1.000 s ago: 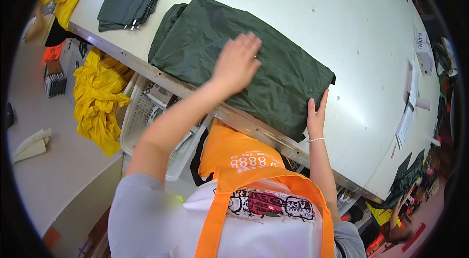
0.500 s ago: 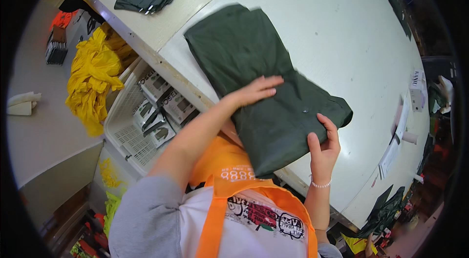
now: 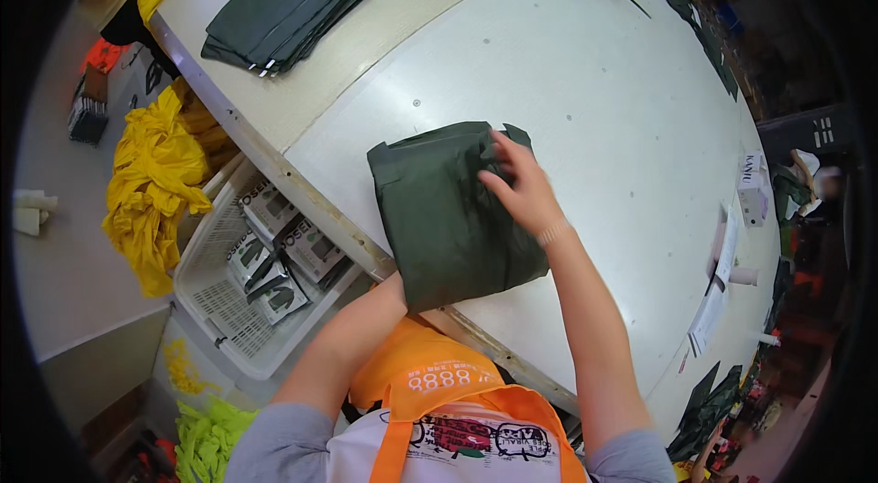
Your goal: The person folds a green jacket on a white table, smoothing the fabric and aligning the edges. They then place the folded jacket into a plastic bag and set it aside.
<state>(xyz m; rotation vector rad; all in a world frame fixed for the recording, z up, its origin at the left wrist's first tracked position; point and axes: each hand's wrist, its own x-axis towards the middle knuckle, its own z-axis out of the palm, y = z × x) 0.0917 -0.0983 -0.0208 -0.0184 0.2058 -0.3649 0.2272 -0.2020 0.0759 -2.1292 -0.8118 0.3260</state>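
A dark green folded garment point(image 3: 439, 209) of thin, smooth fabric lies at the near edge of the white table, now a squarish bundle. On its right part rests my right hand point(image 3: 521, 181), thumb and fingers apart, the fingertips touching the fabric close to the far edge. My left forearm point(image 3: 366, 323) reaches the bundle's near left corner. Beyond the wrist, the left hand is hidden under the green fabric, so its fingers do not show.
A stack of folded dark green pieces point(image 3: 288, 12) lies at the table's far left. Beside the table's left edge stands a white basket point(image 3: 206, 277) of packaged items, with yellow fabric point(image 3: 155, 181) behind it. A white box point(image 3: 753, 188) and papers point(image 3: 712, 309) are at the right.
The green garment has gone from a long spread shape to a compact folded bundle. My right hand has moved up and left onto it; my left hand has gone underneath.
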